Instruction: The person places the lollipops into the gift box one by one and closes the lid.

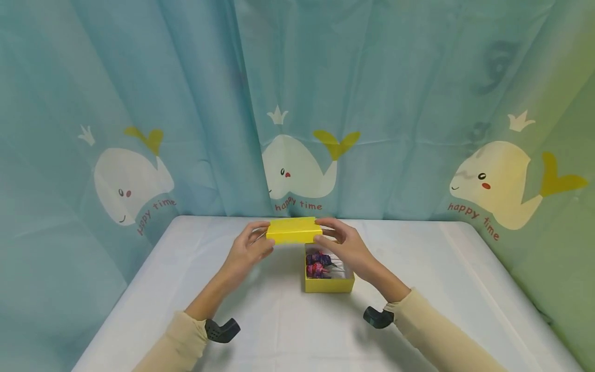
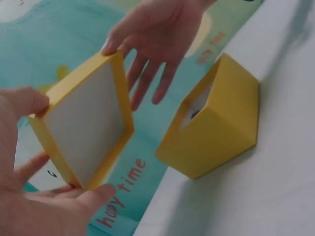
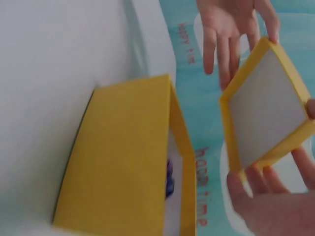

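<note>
A yellow box lid [image 1: 294, 230] with a white inside hangs above the table, held level between both hands. My left hand [image 1: 248, 247] grips its left end with thumb and fingers. The right hand [image 1: 346, 245] holds the opposite end in the same way. Below and slightly right stands the yellow box [image 1: 329, 285], uncovered, its near wall facing me. Inside it lie several lollipops [image 1: 318, 266] in purple and red wrappers, white sticks pointing right. In the left wrist view the lid's white underside [image 2: 86, 123] shows, apart from the box [image 2: 226, 118].
A white-covered table [image 1: 279, 330] carries the box. Behind and at both sides hangs a blue-green curtain [image 1: 209, 103] printed with whales. A black wrist mount [image 1: 223, 330] sits on the left sleeve, another [image 1: 378, 317] on the right.
</note>
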`<move>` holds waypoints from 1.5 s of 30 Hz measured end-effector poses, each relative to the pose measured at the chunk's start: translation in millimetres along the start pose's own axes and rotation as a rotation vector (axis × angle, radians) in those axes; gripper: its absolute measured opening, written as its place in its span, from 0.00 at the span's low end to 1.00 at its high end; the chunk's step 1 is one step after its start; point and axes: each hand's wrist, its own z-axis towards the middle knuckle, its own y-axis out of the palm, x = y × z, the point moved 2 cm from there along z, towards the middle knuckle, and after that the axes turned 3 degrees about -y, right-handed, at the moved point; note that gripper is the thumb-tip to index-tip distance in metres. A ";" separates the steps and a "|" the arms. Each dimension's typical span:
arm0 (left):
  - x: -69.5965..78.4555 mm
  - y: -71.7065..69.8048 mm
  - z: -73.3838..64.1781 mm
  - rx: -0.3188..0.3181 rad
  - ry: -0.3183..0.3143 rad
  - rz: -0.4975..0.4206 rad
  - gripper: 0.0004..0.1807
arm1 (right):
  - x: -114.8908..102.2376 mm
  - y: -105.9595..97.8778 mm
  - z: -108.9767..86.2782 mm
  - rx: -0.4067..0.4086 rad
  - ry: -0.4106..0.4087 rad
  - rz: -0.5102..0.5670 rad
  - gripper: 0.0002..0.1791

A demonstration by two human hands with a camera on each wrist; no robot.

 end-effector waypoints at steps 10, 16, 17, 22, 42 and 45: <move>-10.7 10.7 -1.0 -0.184 0.080 0.015 0.38 | 15.9 -29.1 -22.6 -0.158 -0.088 -0.006 0.38; -23.2 20.9 0.0 -0.238 0.085 0.025 0.44 | 21.7 -44.5 -37.0 -0.200 -0.104 -0.046 0.40; -25.8 23.0 0.6 -0.243 0.084 0.027 0.44 | 22.4 -47.1 -38.8 -0.202 -0.106 -0.057 0.40; -36.5 36.1 4.5 -0.262 0.102 0.058 0.46 | 29.0 -57.7 -46.3 -0.195 -0.112 -0.116 0.41; -58.8 54.3 18.7 -0.254 0.136 0.155 0.47 | 64.1 -68.3 -56.8 -0.181 -0.127 -0.084 0.42; -60.4 53.2 21.2 -0.257 0.120 0.156 0.47 | 66.6 -67.2 -56.2 -0.176 -0.134 -0.082 0.42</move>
